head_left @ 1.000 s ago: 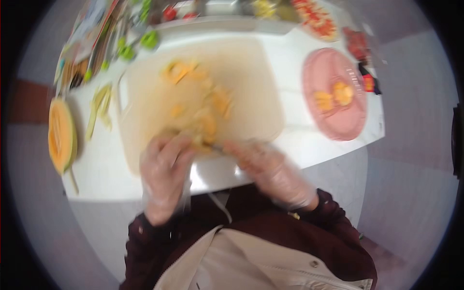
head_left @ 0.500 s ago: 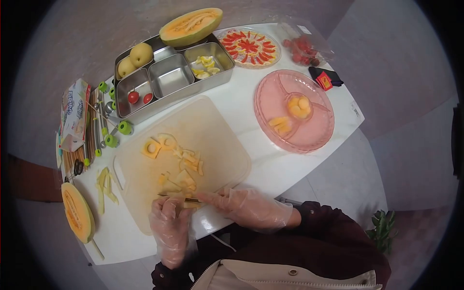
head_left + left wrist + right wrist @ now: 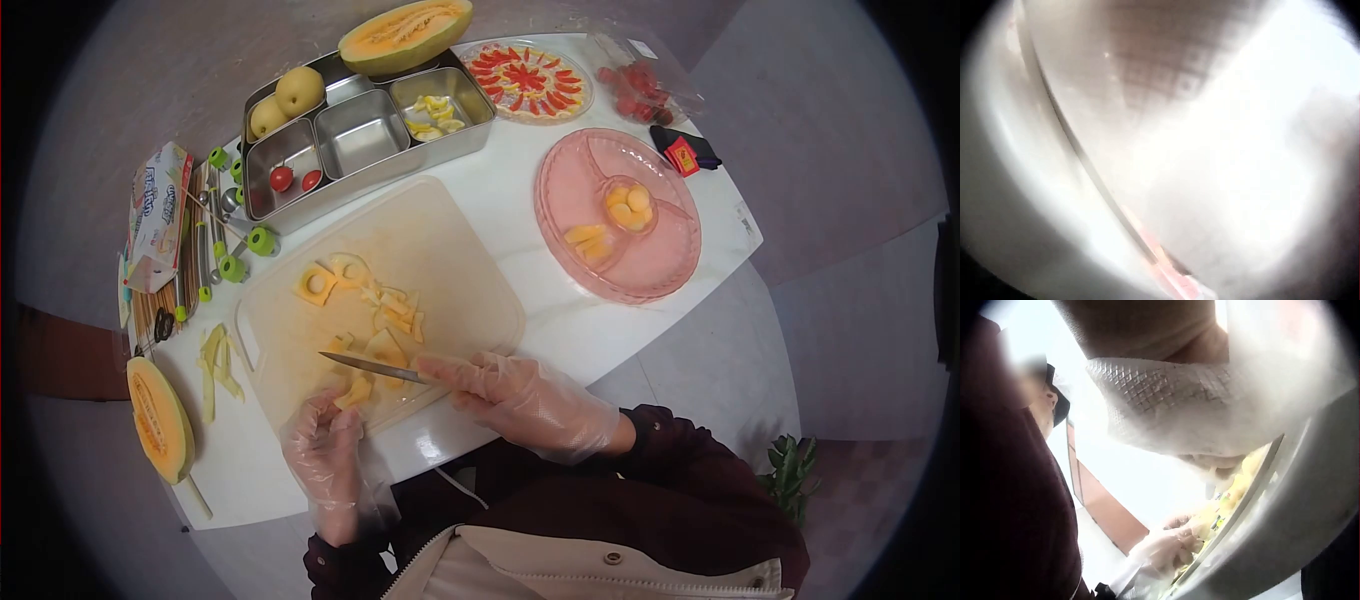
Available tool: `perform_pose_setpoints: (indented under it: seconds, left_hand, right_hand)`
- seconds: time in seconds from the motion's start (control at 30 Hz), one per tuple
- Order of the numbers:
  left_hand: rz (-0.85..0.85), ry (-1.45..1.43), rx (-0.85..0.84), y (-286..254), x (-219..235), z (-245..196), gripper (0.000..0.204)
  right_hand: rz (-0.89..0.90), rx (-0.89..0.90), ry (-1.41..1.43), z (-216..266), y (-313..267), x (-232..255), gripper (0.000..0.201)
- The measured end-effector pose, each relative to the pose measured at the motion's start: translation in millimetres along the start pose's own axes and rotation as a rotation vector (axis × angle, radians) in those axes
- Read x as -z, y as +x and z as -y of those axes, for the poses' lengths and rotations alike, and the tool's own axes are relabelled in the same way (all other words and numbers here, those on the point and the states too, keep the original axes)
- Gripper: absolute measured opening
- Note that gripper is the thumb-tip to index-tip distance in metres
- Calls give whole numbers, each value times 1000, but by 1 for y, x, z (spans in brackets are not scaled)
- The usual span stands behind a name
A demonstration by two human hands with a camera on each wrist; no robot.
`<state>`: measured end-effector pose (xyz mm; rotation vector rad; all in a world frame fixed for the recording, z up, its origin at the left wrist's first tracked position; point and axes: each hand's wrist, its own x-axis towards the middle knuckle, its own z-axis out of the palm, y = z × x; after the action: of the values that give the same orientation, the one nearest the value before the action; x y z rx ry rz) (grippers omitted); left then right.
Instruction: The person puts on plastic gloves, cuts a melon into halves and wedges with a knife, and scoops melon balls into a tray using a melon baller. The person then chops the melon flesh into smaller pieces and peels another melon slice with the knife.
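Both hands wear clear plastic gloves. My right hand (image 3: 535, 402) grips a small knife (image 3: 372, 367) over the front of the cutting board (image 3: 455, 260), its blade pointing left. At the board's front edge, my left hand (image 3: 328, 450) pinches a piece of melon (image 3: 355, 392) between thumb and fingers, just below the blade. Other melon pieces (image 3: 395, 312) lie on the board, and cut-out ones (image 3: 316, 284) sit farther back. In the right wrist view, the left hand (image 3: 1169, 547) shows beyond the right glove. Glare washes out the left wrist view.
A pink divided plate (image 3: 665, 270) holding melon bits stands right. Behind the board is a steel tray (image 3: 385, 165) with fruit and half a melon (image 3: 405, 35). Another melon half (image 3: 160, 420), peels (image 3: 215, 370) and green-handled tools (image 3: 232, 268) lie left. A decorated fruit plate (image 3: 525, 85) sits at the back.
The view swung and cleared from a blurred frame. Since half a second ago, the knife has come up from the left fingers, and the left hand has shifted slightly left with the melon piece.
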<state>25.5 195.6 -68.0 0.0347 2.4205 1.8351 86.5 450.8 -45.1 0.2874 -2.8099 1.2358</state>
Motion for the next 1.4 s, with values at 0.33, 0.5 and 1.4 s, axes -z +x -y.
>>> perform_pose_setpoints:
  seconds: [0.33, 0.5, 1.4]
  left_hand:
    - [30, -41, 41, -1, 5, -10, 24]
    - [-50, -161, 111, -5, 4, -3, 24]
    - [-101, 745, -330, -1, 39, -7, 20]
  right_hand:
    - [52, -52, 66, 10, -1, 15, 56]
    - [-38, -94, 201, 12, -4, 3, 54]
    - [110, -259, 117, 22, -6, 16, 54]
